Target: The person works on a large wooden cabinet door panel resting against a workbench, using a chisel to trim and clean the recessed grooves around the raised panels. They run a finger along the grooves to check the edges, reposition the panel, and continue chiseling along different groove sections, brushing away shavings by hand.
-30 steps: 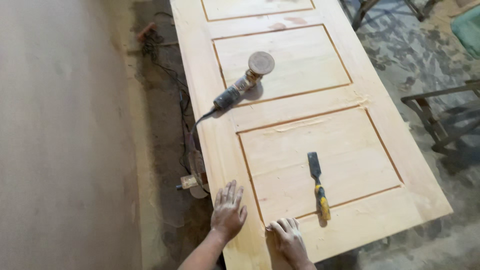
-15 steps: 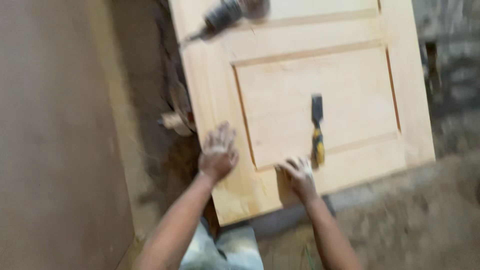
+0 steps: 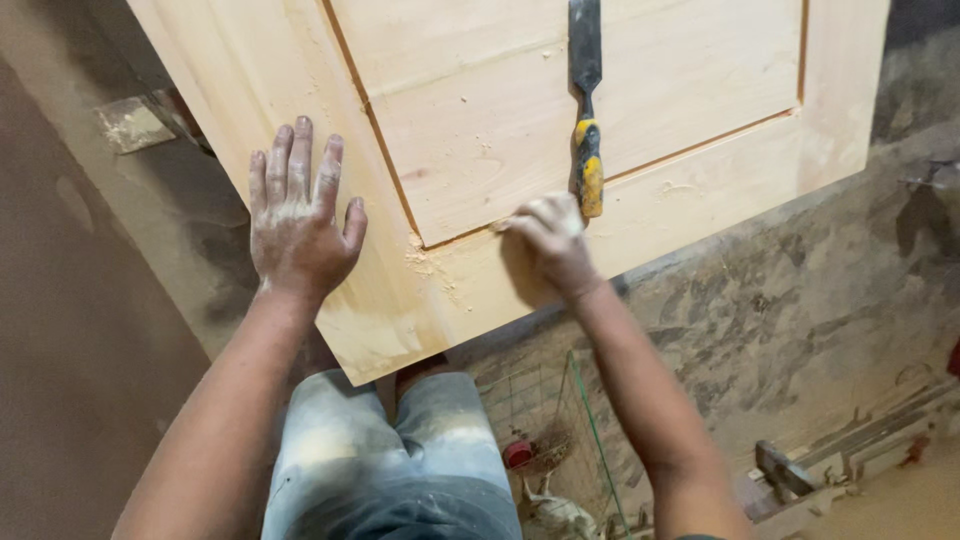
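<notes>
Pale wooden door [image 3: 700, 190] lying flat, near corner overhanging dusty jeans [image 3: 400, 460]. Left hand [image 3: 298, 215] spread flat, palm down on the door's side rail near the edge, fingers open and dusted white, gripping nothing. Right hand [image 3: 548, 238] curled, fingertips pressed into the groove at the lower left corner of the raised panel [image 3: 600, 110], holding no tool as far as can be seen; whether some filler sits under the fingertips cannot be told. Crumbs of pale dust or filler [image 3: 435, 270] scattered on the wood just beside that corner. Chisel [image 3: 587, 110] with yellow and black handle lying on the panel, blade pointing away, handle end just beside the right hand but untouched. By the look of it, work at the groove corner well in hand: wood already smooth and bare, no finish on it, crumbs not yet wiped off, rest of the groove to the right looking clean. Judged as late touch-up on this corner, with cleaning left to do. For containers, only a wire basket [image 3: 560, 440] below on the floor between the legs and the right forearm, with a small red object [image 3: 518, 455] and other bits inside, too unclear to name. Dirty concrete floor [image 3: 800, 330] around, grey tool [image 3: 780, 470] lying at lower right.
</notes>
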The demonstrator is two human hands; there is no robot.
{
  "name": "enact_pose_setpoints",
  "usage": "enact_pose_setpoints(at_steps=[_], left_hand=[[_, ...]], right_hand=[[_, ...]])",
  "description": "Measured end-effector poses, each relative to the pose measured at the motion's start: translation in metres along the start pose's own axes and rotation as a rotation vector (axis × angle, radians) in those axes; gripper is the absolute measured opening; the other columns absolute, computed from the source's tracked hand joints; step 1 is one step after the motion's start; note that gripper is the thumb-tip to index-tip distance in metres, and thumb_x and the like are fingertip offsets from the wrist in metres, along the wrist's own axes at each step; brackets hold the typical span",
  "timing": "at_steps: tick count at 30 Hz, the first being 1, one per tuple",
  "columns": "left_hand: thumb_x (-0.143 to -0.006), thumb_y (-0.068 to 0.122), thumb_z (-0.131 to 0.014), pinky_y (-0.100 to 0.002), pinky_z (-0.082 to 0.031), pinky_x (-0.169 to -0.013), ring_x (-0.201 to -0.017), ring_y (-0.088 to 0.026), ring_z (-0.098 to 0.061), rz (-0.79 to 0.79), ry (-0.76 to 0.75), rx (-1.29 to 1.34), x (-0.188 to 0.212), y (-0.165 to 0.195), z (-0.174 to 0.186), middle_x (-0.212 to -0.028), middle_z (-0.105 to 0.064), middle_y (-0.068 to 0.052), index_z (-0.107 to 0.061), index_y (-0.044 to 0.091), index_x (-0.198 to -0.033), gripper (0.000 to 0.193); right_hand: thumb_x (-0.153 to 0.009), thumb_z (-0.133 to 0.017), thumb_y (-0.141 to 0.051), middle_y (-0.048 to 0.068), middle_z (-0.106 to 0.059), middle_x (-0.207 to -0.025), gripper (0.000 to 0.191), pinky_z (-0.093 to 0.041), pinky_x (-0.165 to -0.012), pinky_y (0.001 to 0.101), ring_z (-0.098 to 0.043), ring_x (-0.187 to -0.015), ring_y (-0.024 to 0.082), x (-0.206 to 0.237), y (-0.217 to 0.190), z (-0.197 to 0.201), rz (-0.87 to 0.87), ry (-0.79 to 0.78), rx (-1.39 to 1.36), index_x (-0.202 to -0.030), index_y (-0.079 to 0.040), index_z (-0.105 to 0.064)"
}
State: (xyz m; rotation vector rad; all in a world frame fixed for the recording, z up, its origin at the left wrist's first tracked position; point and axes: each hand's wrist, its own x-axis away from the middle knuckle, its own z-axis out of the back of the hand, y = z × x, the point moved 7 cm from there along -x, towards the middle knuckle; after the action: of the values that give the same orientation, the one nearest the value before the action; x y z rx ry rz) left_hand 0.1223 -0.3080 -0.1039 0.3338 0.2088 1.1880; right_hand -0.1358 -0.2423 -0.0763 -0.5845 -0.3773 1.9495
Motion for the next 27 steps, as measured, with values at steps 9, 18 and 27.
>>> enact_pose_setpoints(at_steps=[9, 18, 27], left_hand=[[-0.100, 0.032, -0.064, -0.057, -0.021, -0.130, -0.157, -0.039, -0.031, -0.014, -0.002, 0.010, 0.006, -0.007, -0.011, -0.169, -0.035, -0.022, -0.047, 0.009, -0.162, 0.068], [-0.099, 0.032, -0.064, -0.057, -0.021, -0.129, -0.157, -0.039, -0.030, -0.014, -0.013, -0.014, 0.006, -0.008, -0.012, -0.170, -0.034, -0.022, -0.046, 0.009, -0.162, 0.069], [-0.101, 0.032, -0.063, -0.059, -0.019, -0.130, -0.159, -0.041, -0.028, -0.015, -0.044, -0.038, 0.004, -0.005, -0.014, -0.171, -0.030, -0.024, -0.039, 0.008, -0.165, 0.072]], right_hand=[[-0.088, -0.073, -0.004, 0.009, -0.063, -0.097, 0.017, -0.054, -0.089, 0.0474, -0.063, -0.093, 0.027, -0.010, -0.018, -0.032, 0.071, -0.078, -0.106, -0.098, -0.007, -0.061], [-0.092, -0.077, -0.011, 0.008, -0.065, -0.105, 0.020, -0.059, -0.087, 0.0424, -0.065, -0.107, 0.031, 0.004, -0.010, -0.059, 0.134, -0.211, -0.068, -0.104, -0.010, -0.061], [-0.090, -0.076, -0.008, 0.010, -0.066, -0.104, 0.021, -0.058, -0.082, 0.0420, -0.065, -0.104, 0.030, 0.000, 0.003, -0.041, 0.084, -0.200, -0.083, -0.102, -0.008, -0.059]])
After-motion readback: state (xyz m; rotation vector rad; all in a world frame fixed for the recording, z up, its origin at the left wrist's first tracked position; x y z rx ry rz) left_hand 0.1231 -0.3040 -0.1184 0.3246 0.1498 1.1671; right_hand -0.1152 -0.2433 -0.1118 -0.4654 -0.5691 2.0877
